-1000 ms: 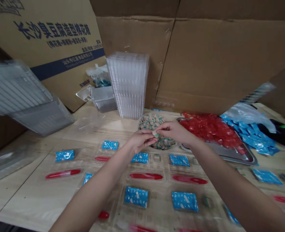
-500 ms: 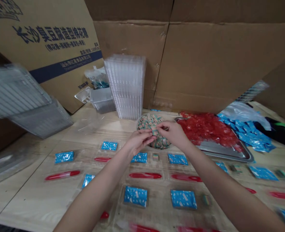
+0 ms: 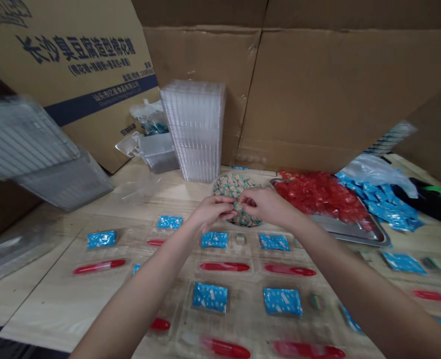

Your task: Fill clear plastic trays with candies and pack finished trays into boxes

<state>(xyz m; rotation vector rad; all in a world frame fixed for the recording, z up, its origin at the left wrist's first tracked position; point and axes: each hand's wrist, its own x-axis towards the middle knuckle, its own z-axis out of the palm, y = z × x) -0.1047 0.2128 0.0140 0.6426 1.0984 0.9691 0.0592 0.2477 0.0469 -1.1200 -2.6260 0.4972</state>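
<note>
Your left hand [image 3: 212, 210] and right hand [image 3: 267, 204] meet at the centre of the frame, over a round container [image 3: 214, 187] heaped with small tan-and-green blocks [image 3: 231, 185]. Your right fingers pinch one small tan-and-green block [image 3: 237, 205] between the hands; whether your slightly parted left fingers grip it too, you cannot tell. Flat blue printed packets [image 3: 210, 297] and long red plastic pieces [image 3: 225, 267] lie across the lower frame on the pale wooden counter [image 3: 61, 304].
</note>
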